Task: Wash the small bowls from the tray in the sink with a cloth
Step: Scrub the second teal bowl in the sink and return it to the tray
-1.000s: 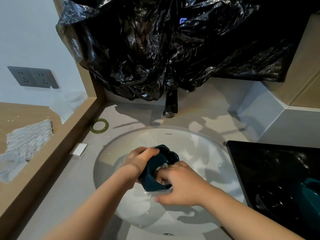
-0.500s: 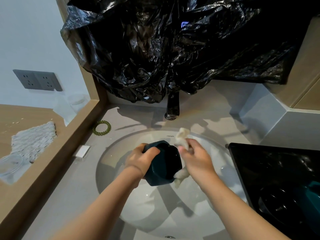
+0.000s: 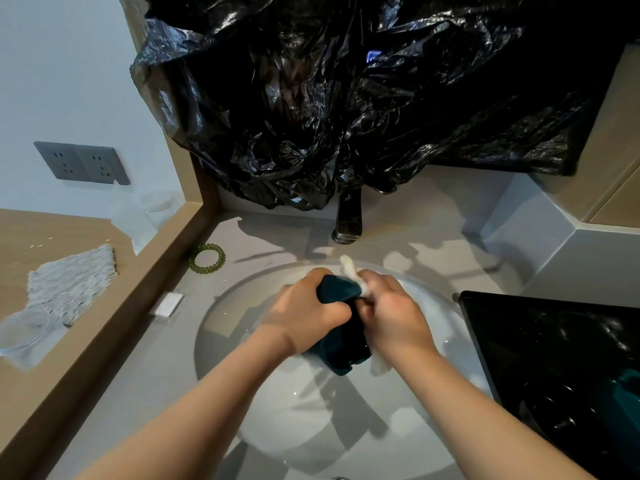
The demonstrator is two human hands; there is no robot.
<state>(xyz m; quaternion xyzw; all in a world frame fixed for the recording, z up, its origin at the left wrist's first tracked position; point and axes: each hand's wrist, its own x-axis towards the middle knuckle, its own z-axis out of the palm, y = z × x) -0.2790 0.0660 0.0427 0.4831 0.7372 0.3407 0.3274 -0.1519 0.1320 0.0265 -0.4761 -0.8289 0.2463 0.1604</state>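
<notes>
Left hand [image 3: 304,315] grips the bowl [image 3: 343,353] from 9 o'clock; right hand [image 3: 396,317] pinches the cloth [image 3: 349,270] at its 12 o'clock edge.

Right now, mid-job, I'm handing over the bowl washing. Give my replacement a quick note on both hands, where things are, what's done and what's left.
Left hand: grips the dark teal bowl over the sink.
Right hand: holds the white cloth against the bowl.
Black tray: on the counter right of the sink; at least one more teal piece lies in it at the frame edge.
Done: this bowl is out of the tray and under the cloth.
Left: finish it, then wash what remains in the tray. No water visibly runs from the faucet.
</notes>
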